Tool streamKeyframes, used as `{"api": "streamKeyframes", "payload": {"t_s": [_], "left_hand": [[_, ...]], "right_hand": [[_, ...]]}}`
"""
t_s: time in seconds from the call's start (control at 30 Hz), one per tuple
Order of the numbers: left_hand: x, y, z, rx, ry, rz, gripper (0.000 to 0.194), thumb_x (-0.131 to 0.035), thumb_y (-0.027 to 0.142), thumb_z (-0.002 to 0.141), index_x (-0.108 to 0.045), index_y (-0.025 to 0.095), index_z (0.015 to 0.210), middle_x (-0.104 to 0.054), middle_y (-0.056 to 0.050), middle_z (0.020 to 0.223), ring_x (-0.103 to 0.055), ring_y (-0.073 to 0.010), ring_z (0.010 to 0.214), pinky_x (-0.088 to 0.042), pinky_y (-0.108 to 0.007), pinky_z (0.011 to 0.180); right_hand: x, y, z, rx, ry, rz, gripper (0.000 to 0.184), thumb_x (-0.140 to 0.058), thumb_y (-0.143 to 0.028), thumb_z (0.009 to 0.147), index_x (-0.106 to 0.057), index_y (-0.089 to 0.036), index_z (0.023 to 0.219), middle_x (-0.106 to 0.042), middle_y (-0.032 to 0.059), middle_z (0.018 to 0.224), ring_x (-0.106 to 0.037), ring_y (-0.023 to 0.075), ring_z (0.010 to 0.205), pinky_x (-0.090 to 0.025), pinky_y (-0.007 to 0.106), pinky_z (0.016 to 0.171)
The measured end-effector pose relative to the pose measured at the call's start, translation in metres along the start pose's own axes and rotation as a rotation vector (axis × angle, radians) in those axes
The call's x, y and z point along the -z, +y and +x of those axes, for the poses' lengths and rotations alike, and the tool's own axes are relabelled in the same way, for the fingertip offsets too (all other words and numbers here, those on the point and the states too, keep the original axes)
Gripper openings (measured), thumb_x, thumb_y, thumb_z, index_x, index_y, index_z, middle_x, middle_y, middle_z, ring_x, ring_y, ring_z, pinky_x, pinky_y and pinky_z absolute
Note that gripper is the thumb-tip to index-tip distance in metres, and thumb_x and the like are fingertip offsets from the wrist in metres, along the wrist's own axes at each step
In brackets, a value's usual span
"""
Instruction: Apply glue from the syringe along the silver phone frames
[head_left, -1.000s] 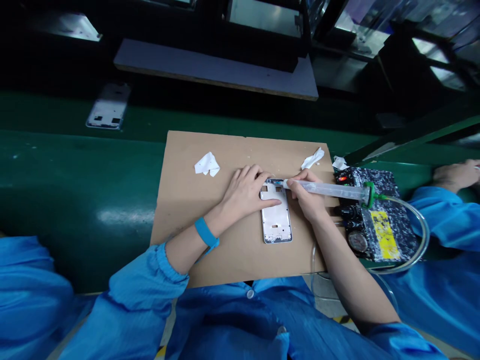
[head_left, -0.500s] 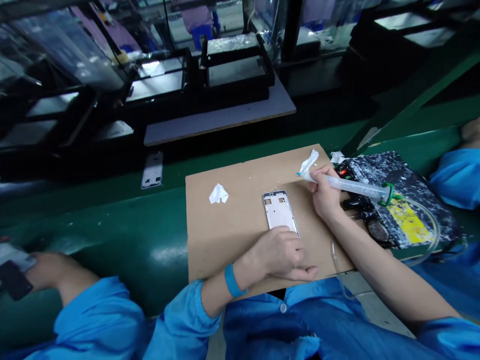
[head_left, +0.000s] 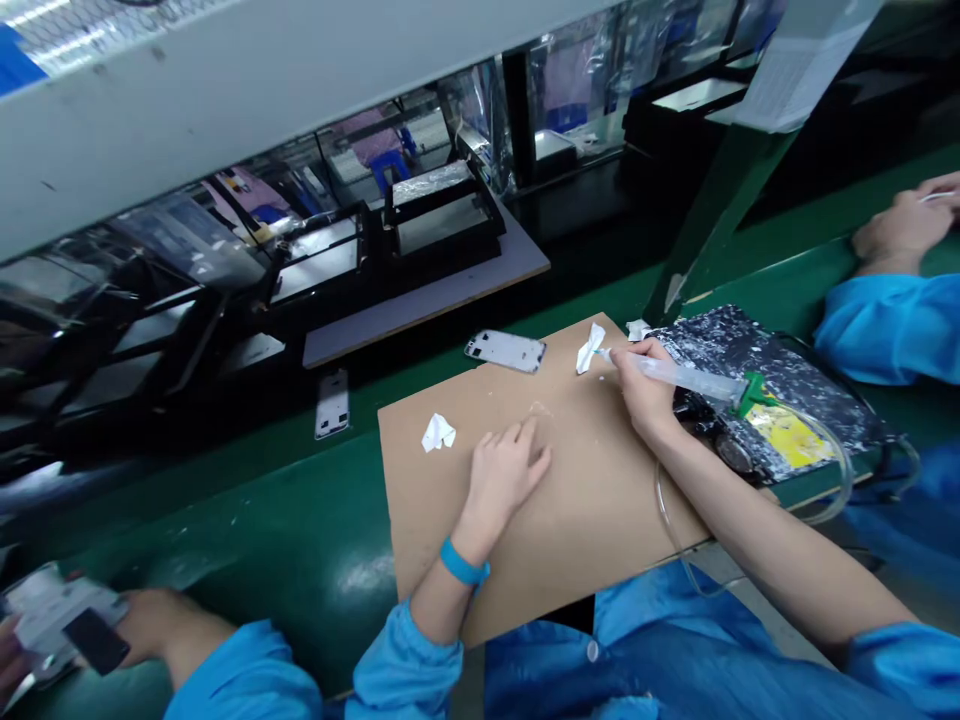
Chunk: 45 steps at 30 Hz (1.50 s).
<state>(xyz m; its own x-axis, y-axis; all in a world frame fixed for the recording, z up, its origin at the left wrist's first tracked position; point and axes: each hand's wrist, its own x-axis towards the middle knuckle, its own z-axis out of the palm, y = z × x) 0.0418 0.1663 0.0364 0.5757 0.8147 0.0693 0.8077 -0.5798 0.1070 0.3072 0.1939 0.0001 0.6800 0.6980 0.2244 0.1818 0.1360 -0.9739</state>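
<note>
Head view: right hand [head_left: 646,395] holding a clear syringe [head_left: 679,375], left hand [head_left: 506,478] lying open.
The right hand is gripping the syringe barrel between thumb and fingers, its tip just beside a crumpled white tissue [head_left: 590,347] at two o'clock from the left hand. The left hand is resting empty and wide open on a cardboard sheet [head_left: 600,510]. A white phone frame [head_left: 505,351] is lying across the sheet's far edge, at twelve o'clock from that hand. A speckled dispenser box [head_left: 780,385] is sitting at three o'clock from the sheet, and a co-worker's hand [head_left: 904,228] is working beyond it.
</note>
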Motion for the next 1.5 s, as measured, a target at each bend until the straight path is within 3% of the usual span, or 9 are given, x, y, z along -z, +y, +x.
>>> {"api": "streamKeyframes", "payload": {"t_s": [0.13, 0.37, 0.5, 0.6, 0.8, 0.93, 1.03, 1.33, 1.5], "left_hand": [[0.005, -0.028, 0.010, 0.163, 0.032, -0.052, 0.033, -0.062, 0.039, 0.114, -0.077, 0.023, 0.139, -0.084, -0.010, 0.123, -0.080, -0.0298, 0.110, -0.059, -0.041, 0.095], [0.019, -0.093, 0.005, 0.510, 0.297, -0.032, 0.018, -0.061, 0.029, 0.107, -0.073, 0.021, 0.118, -0.077, -0.012, 0.119, -0.074, -0.0313, 0.113, -0.057, -0.041, 0.092], [0.025, -0.120, -0.006, 0.657, 0.256, -0.078, 0.018, -0.068, 0.030, 0.101, -0.067, 0.021, 0.117, -0.073, -0.015, 0.129, -0.069, -0.0352, 0.126, -0.055, -0.043, 0.096], [0.026, -0.128, -0.012, 0.697, 0.185, -0.263, 0.013, -0.071, 0.031, 0.099, -0.063, 0.023, 0.106, -0.071, -0.015, 0.122, -0.068, -0.0360, 0.121, -0.053, -0.043, 0.093], [0.013, -0.109, -0.005, 0.476, 0.112, -0.608, 0.017, -0.066, 0.032, 0.104, -0.063, 0.023, 0.090, -0.071, -0.008, 0.102, -0.068, -0.0244, 0.097, -0.053, -0.037, 0.090], [-0.003, -0.082, 0.004, 0.325, 0.069, -0.891, 0.033, -0.057, 0.053, 0.111, -0.066, 0.022, 0.106, -0.077, -0.009, 0.107, -0.074, -0.0214, 0.096, -0.058, -0.034, 0.091], [-0.014, -0.064, 0.007, 0.255, 0.041, -1.044, 0.050, -0.053, 0.069, 0.110, -0.066, 0.021, 0.110, -0.079, -0.009, 0.107, -0.076, -0.0217, 0.097, -0.060, -0.033, 0.091], [-0.016, -0.040, 0.004, 0.215, -0.002, -1.183, 0.051, -0.059, 0.072, 0.111, -0.069, 0.021, 0.115, -0.081, -0.007, 0.108, -0.076, -0.0216, 0.103, -0.057, -0.032, 0.096], [-0.015, -0.038, 0.004, 0.197, -0.008, -1.210, 0.050, -0.059, 0.070, 0.112, -0.070, 0.021, 0.116, -0.081, -0.007, 0.112, -0.077, -0.0225, 0.106, -0.059, -0.034, 0.100]], "right_hand": [[0.001, -0.005, -0.003, -0.001, -0.047, -0.094, 0.025, -0.077, -0.040, 0.088, -0.058, -0.026, 0.079, -0.065, 0.0000, 0.080, -0.060, 0.0212, 0.076, -0.047, 0.036, 0.071], [0.000, -0.006, -0.008, 0.025, -0.079, -0.129, 0.028, -0.075, -0.051, 0.096, -0.064, -0.026, 0.092, -0.071, 0.0015, 0.087, -0.065, 0.0224, 0.082, -0.051, 0.035, 0.075], [-0.001, -0.006, -0.015, 0.019, -0.125, -0.055, 0.043, -0.083, -0.063, 0.093, -0.073, -0.024, 0.107, -0.076, 0.0051, 0.096, -0.067, 0.0240, 0.084, -0.053, 0.036, 0.075], [-0.004, -0.008, -0.026, 0.008, -0.243, 0.026, 0.050, -0.087, -0.067, 0.092, -0.078, -0.023, 0.115, -0.077, 0.0071, 0.102, -0.067, 0.0237, 0.085, -0.053, 0.037, 0.075], [-0.005, -0.017, -0.043, -0.027, -0.459, 0.021, 0.052, -0.090, -0.068, 0.092, -0.082, -0.023, 0.115, -0.080, 0.0100, 0.107, -0.070, 0.0261, 0.092, -0.057, 0.039, 0.080], [-0.007, -0.018, -0.044, -0.086, -0.512, 0.111, 0.057, -0.096, -0.073, 0.082, -0.080, -0.024, 0.105, -0.081, 0.0103, 0.104, -0.072, 0.0265, 0.089, -0.059, 0.040, 0.080], [-0.009, -0.018, -0.045, -0.157, -0.582, 0.216, 0.061, -0.096, -0.079, 0.077, -0.076, -0.025, 0.095, -0.077, 0.0063, 0.087, -0.067, 0.0223, 0.074, -0.054, 0.036, 0.069], [-0.008, -0.020, -0.050, -0.172, -0.760, 0.199, 0.054, -0.094, -0.073, 0.080, -0.071, -0.024, 0.087, -0.071, 0.0029, 0.072, -0.060, 0.0189, 0.063, -0.047, 0.033, 0.062], [-0.010, -0.017, -0.052, -0.137, -0.760, 0.115, 0.051, -0.094, -0.070, 0.081, -0.072, -0.024, 0.087, -0.075, 0.0050, 0.081, -0.065, 0.0207, 0.071, -0.050, 0.034, 0.068]]}}
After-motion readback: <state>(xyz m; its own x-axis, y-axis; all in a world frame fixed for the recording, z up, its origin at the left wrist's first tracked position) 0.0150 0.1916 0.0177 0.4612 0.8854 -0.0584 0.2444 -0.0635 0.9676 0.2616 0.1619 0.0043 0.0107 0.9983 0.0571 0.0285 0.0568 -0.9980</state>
